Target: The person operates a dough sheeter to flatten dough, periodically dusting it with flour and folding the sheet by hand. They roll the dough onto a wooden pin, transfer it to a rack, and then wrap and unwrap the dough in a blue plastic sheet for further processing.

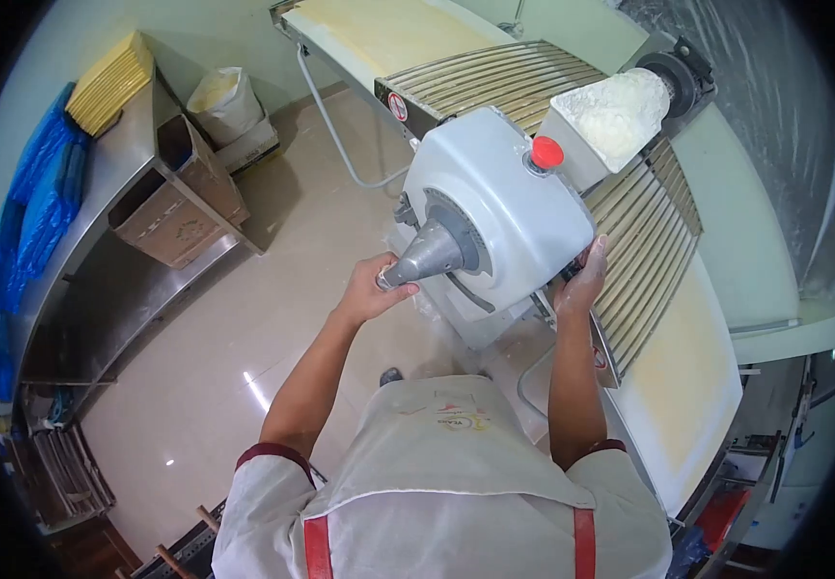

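A dough sheeter [509, 207] stands before me, its light grey head topped by a red stop button [547, 152]. My left hand [369, 291] is closed around the end of its grey adjusting lever [427, 256]. At the right edge of the head, my right hand [581, 282] curls around a dark part on the side; the fingertips are partly hidden. A metal flour tray [610, 121] holding white flour sits behind the head. Slatted metal guards [644, 256] flank the head over the pale belt [678, 386].
At left, a steel table [113, 227] carries blue plastic bags [46, 198] and a yellow stack [111, 82]. A cardboard box [181, 217] sits on its lower shelf. An open white sack [227, 104] stands on another box by the wall. Clear plastic sheeting [755, 106] hangs at right.
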A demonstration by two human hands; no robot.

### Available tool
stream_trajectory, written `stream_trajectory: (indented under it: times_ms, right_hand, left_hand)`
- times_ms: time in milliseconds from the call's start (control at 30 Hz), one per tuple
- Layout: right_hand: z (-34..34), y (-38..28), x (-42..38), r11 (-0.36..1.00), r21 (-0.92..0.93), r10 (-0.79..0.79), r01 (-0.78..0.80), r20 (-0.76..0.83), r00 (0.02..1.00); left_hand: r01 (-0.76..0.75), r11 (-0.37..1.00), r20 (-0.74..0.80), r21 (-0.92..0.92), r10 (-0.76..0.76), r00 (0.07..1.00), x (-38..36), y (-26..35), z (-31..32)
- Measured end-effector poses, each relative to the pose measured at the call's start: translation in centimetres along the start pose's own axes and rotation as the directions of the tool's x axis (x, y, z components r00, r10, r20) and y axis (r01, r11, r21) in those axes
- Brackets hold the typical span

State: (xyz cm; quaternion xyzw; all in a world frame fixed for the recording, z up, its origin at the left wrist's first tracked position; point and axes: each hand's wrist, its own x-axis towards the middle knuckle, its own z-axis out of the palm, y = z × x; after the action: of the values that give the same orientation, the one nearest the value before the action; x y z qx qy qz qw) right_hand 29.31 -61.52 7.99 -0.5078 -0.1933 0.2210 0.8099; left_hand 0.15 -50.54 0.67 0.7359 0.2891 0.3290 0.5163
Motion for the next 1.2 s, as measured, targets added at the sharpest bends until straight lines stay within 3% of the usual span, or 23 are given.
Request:
stream_trajectory:
  times_ms: [200,400,600,633,700,767,833,933,967,1033,1133,1200]
  right_hand:
    - [0.8,-0.4,-0.3,0.999,-0.035,-0.027,0.026,-0.02,0.999]
    - [1.6,-1.3,-1.1,0.999,-0.028,-0.038,0.038,-0.003,0.999]
    - [-0.2,-0.2,0.1,0.982,-0.18,-0.06,0.059,-0.004,0.998]
    - [0.1,-0.7,0.2,0.909,-0.332,-0.247,0.252,0.057,0.967]
    - [2.5,-3.4,0.4,0.594,-0.548,-0.549,0.589,0.259,0.795]
    - [4.9,-6.5,1.4,0.318,-0.659,-0.624,0.682,0.396,0.674]
    - [7.7,-10.2,4.0,0.168,-0.656,-0.49,0.736,0.593,0.639]
    - [8.1,-11.9,15.2,-0.072,-0.722,-0.18,0.689,0.688,0.703]
    - [7.8,-11.4,18.3,-0.161,-0.723,-0.067,0.672,0.687,0.724]
    - [9.1,-11.4,20.8,-0.438,-0.635,0.42,0.637,0.482,0.769]
    - [9.4,-11.3,21.0,-0.258,-0.636,0.553,0.728,0.52,0.65]
    - [12.2,-12.2,17.7,-0.138,-0.771,0.652,0.621,0.402,0.643]
  left_hand:
    - [-0.117,0.986,-0.207,0.121,0.14,0.968,0.4,-2.3,1.4]
    - [-0.221,0.935,-0.152,0.278,0.27,0.951,1.3,-2.1,-0.2]
    - [-0.226,0.96,-0.103,0.167,0.245,0.964,1.5,-1.4,-0.6]
    - [-0.241,0.953,-0.105,0.184,0.263,0.959,1.4,-1.5,-0.5]
    - [-0.275,0.936,-0.111,0.221,0.305,0.946,1.7,-1.9,-0.3]
    - [-0.248,0.942,-0.082,0.227,0.272,0.959,1.6,-2.2,-0.4]
    - [-0.249,0.94,-0.071,0.235,0.272,0.96,1.6,-2.5,-0.5]
    - [-0.253,0.939,-0.056,0.232,0.272,0.961,1.5,-2.6,-0.6]
    - [-0.234,0.947,-0.04,0.22,0.248,0.968,1.4,-2.6,-0.7]
    - [-0.24,0.95,-0.038,0.202,0.252,0.967,1.4,-2.7,-0.8]
    - [-0.248,0.952,-0.003,0.181,0.253,0.967,1.3,-1.3,-1.9]
    - [-0.242,0.95,0.152,0.196,0.214,0.965,1.8,-1.7,-2.9]
